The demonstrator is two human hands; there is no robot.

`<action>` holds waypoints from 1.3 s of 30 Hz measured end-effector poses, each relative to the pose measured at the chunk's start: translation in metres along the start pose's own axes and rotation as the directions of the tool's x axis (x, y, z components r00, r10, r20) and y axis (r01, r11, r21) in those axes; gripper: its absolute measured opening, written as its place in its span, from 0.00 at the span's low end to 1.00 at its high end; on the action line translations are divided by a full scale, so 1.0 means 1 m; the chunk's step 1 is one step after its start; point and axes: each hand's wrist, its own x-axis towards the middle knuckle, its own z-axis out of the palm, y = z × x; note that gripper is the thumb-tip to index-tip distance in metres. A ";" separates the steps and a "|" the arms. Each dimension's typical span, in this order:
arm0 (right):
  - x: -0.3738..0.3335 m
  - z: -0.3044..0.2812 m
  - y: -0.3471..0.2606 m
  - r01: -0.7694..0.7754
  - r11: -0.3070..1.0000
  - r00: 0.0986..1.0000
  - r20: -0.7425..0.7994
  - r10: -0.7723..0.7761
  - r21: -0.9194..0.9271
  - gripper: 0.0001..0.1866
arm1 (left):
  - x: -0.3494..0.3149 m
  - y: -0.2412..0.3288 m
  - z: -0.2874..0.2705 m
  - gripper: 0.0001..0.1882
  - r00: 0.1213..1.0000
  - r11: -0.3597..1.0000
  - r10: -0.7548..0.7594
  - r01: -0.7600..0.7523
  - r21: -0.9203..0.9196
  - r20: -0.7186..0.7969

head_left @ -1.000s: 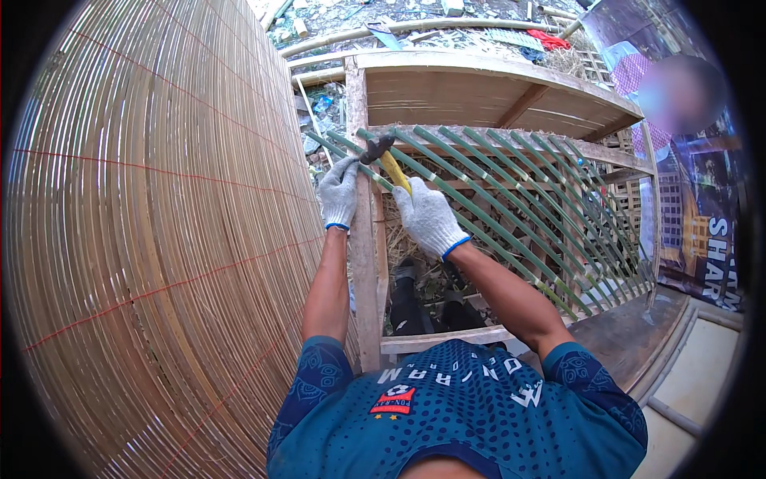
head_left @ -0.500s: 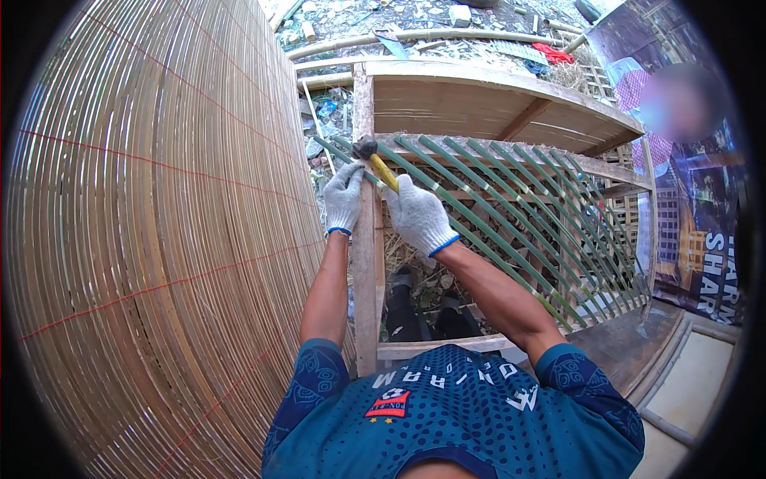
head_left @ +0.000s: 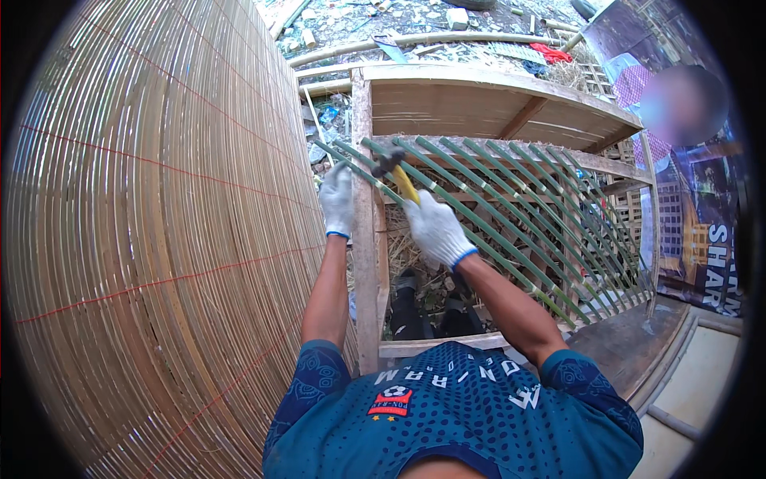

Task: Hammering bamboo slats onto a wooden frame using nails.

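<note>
My right hand (head_left: 437, 227), in a white knit glove with a blue cuff, is closed around the yellow handle of a hammer (head_left: 408, 185). The hammer's dark head hangs just right of a wooden post, above the green bamboo strips. My left hand (head_left: 337, 206), gloved alike, is at the post's left side, its fingers closed at the end of a slanting green bamboo strip (head_left: 383, 189). That strip crosses the wooden post (head_left: 364, 263). More green strips (head_left: 499, 199) lie side by side, slanting across the wooden frame (head_left: 610, 169).
A tall screen of thin bamboo slats (head_left: 167, 239) tied with red cord stands close on the left. Beyond the frame lie bamboo poles (head_left: 431, 36), a red cloth (head_left: 550, 53) and scattered debris. Another person (head_left: 656, 144) is at the far right, beside a printed banner (head_left: 694, 231).
My right hand and the hammer have moved right and slightly nearer, and the hammer head has come off the post. My left hand has shifted slightly left, its fingers off the post's top.
</note>
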 end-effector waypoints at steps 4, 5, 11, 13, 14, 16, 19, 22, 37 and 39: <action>-0.064 -0.020 0.020 -0.298 0.948 0.949 0.143 0.282 0.108 0.20 | 0.015 -0.009 -0.052 0.26 0.858 0.325 -0.188 0.514 -0.794 0.478; -0.080 -0.030 0.030 -0.349 0.932 0.932 0.146 0.333 0.100 0.20 | 0.013 0.004 -0.028 0.26 0.846 0.312 -0.191 0.532 -0.787 0.497; -0.143 -0.037 0.044 -0.444 0.895 0.886 0.173 0.431 0.045 0.20 | 0.026 0.020 -0.038 0.23 0.738 0.403 -0.589 0.623 -0.670 0.331; -0.149 -0.032 0.044 -0.480 0.875 0.871 0.155 0.466 0.065 0.20 | 0.037 0.020 -0.035 0.21 0.779 0.535 -0.555 0.603 -0.592 0.292; -0.152 -0.033 0.045 -0.497 0.865 0.863 0.140 0.485 0.066 0.20 | 0.041 0.028 -0.018 0.19 0.744 0.628 -0.612 0.663 -0.407 0.267; -0.152 -0.037 0.037 -0.488 0.869 0.868 0.157 0.472 0.082 0.20 | 0.042 0.029 -0.005 0.16 0.737 0.731 -0.646 0.672 -0.118 0.200; -0.162 -0.041 0.027 -0.545 0.829 0.825 0.252 0.506 0.120 0.20 | 0.039 0.024 0.006 0.15 0.809 0.824 -0.562 0.567 0.024 0.172; -0.183 -0.045 0.022 -0.455 0.887 0.857 0.313 0.410 0.082 0.20 | 0.034 0.013 0.004 0.12 0.895 0.905 -0.422 0.426 0.003 0.145; -0.230 -0.040 0.015 -0.500 0.866 0.702 0.589 0.401 0.008 0.20 | 0.019 0.024 0.007 0.15 0.952 0.951 -0.292 0.279 0.135 0.094; -0.227 -0.043 0.012 -0.498 0.867 0.703 0.588 0.400 0.005 0.21 | 0.021 0.022 0.003 0.15 0.966 0.968 -0.223 0.203 0.147 0.129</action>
